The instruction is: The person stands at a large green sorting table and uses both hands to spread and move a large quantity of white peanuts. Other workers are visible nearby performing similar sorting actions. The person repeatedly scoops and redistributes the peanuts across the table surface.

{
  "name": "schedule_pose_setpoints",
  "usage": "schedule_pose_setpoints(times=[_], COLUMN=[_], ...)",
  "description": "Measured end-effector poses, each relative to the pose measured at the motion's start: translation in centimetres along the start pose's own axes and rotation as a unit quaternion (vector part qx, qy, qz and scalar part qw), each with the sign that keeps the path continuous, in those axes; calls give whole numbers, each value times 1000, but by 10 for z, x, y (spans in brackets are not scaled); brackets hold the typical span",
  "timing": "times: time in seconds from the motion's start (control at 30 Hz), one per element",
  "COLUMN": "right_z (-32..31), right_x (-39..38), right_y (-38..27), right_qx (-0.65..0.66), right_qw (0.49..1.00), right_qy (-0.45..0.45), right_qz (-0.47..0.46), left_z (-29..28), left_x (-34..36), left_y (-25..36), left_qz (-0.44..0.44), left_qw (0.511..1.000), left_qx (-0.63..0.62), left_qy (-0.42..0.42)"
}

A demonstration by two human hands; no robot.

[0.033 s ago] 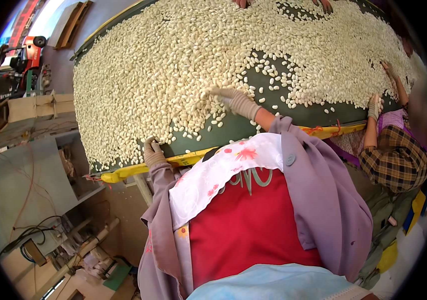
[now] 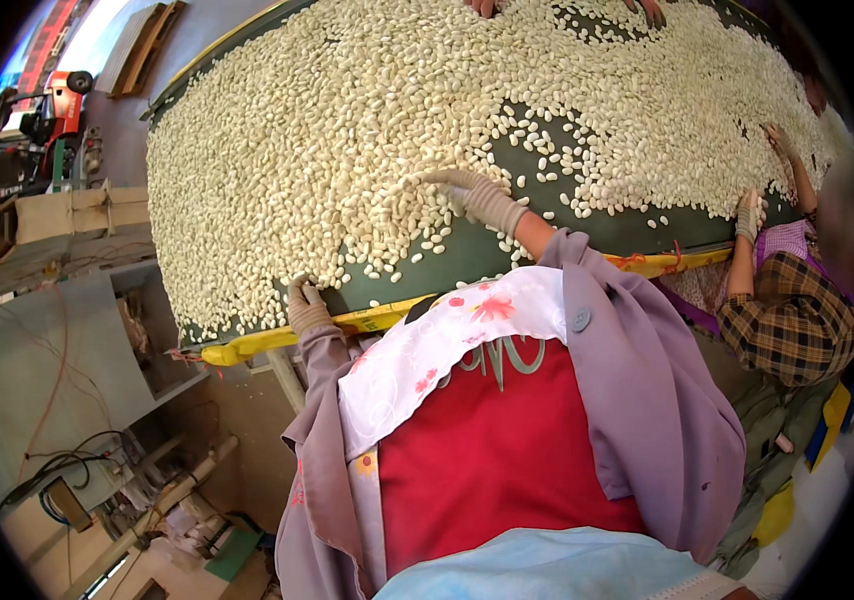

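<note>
White beans cover a dark green sorting table in a thick, loose layer. My right hand, in a beige knit glove, reaches over the near middle of the beans. Its fingers stretch left and touch the top of the layer, with nothing visibly gripped. At the near edge, my left hand, gloved too, rests beside the outer beans with its fingers slightly apart and nothing seen in them. A bare green patch with scattered beans lies just beyond my right hand.
Yellow edging runs along the table's near side. At right, a person in a checked garment has hands at the beans; other people's hands show at the far edge. Far left stands a red forklift; cables lie below.
My right hand has shifted very slightly over the beans. My left hand stays where it was.
</note>
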State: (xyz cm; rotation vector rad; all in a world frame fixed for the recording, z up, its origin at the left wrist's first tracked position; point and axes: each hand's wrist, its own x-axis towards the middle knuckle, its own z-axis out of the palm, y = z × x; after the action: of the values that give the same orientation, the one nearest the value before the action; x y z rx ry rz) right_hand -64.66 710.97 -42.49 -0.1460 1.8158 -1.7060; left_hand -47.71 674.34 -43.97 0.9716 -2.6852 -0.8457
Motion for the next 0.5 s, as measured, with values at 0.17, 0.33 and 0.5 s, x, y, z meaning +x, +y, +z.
schedule_pose_setpoints(times=[0.17, 0.33, 0.5], right_z=[-90, -260, -384], right_x=[-27, -65, -110], right_y=[15, 52, 97], right_qx=[119, 199, 301], right_qw=[992, 871, 638], right_qy=[43, 448, 709], right_qz=[30, 34, 18], left_z=[6, 14, 19], left_x=[-13, -21, -34], left_y=[26, 26, 46], left_qz=[10, -9, -19], left_qw=[1000, 999, 1000], left_qx=[13, -52, -9], left_qy=[10, -14, -8])
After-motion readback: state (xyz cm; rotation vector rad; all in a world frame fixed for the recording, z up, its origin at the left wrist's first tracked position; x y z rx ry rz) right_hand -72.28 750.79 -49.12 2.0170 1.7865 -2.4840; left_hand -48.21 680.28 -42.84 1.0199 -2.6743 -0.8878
